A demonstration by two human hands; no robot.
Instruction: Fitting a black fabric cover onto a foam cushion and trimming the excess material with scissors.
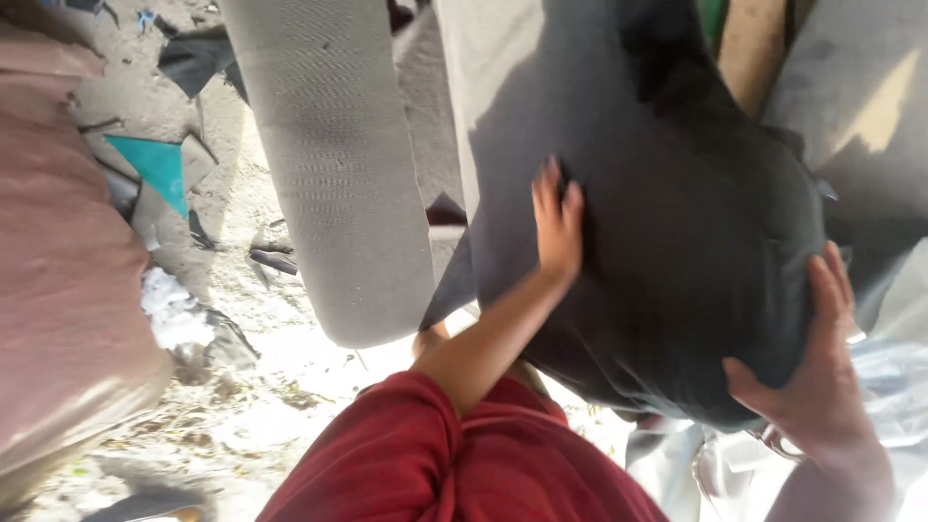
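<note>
Down on the floor (242, 387), it's dusty, sunlit ground littered with scraps. A teal triangular offcut (155, 166) lies toward the far left side, with a dark fabric scrap (193, 56) beyond it. Small dark slivers (274, 259) sit nearer the middle, and a crumpled whitish piece (174, 311) rests closer in, beside a shadowed grey lump.

foam slab (333, 164) left of cushion (667, 242), scraps (159, 169) apparently on ground behind

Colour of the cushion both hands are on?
Dark grey cushion, plain with no pattern, half in shadow; the head view shows it.
</note>
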